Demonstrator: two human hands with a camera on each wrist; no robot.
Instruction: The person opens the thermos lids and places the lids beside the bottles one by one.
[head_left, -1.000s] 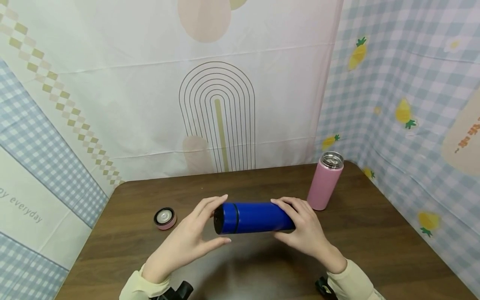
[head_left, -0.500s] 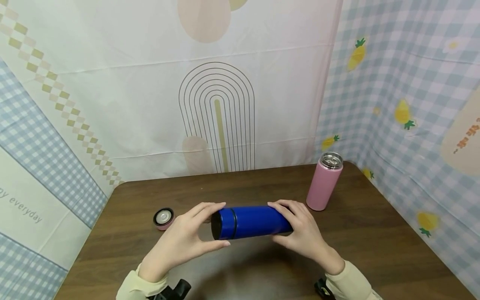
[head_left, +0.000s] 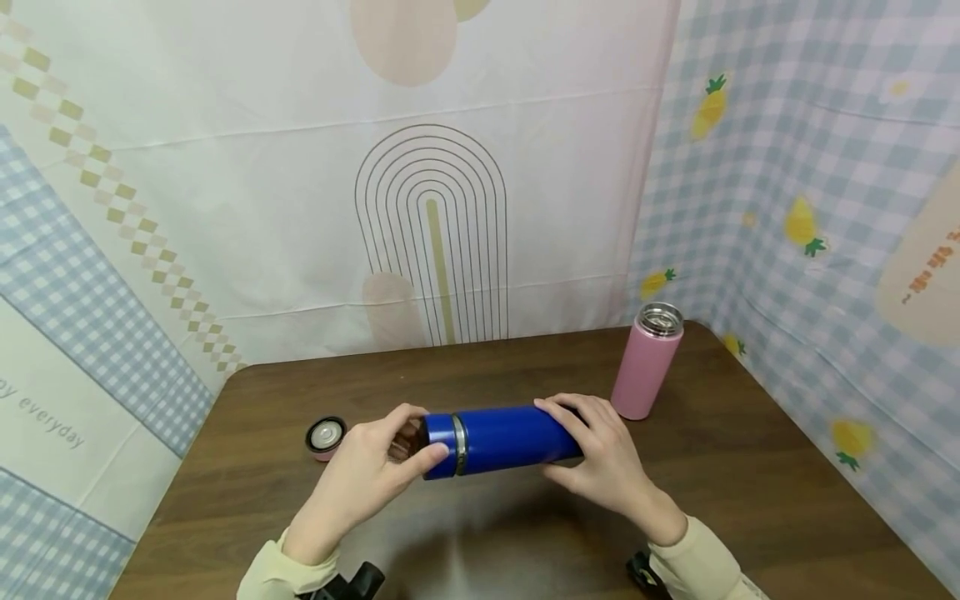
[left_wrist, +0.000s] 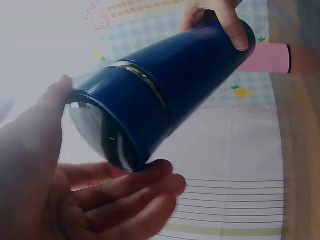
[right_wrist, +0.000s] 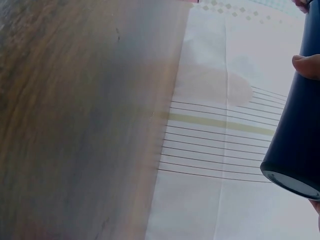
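A blue thermos flask (head_left: 510, 436) lies sideways in the air over the table between the two hands. My left hand (head_left: 367, 467) pinches its blue lid (head_left: 441, 446), thumb on one side and fingers curled at the far side. In the left wrist view a metal band (left_wrist: 145, 82) shows between lid and body. The dark end face (left_wrist: 102, 132) of the lid points toward the left palm. My right hand (head_left: 600, 454) grips the body near its base, fingers over the top and thumb beneath. The base (right_wrist: 295, 185) shows in the right wrist view.
Behind the right hand a pink thermos (head_left: 647, 367) stands lidless on the brown wooden table (head_left: 750, 500). Its pink lid (head_left: 326, 437) lies upturned at the left, partly overlapped by the left hand. Patterned cloth (head_left: 555, 208) hangs behind the table and along the sides.
The left thumb and fingers have closed onto the blue lid, after standing more spread around it. A shiny metal band now shows where a thin dark seam was before.
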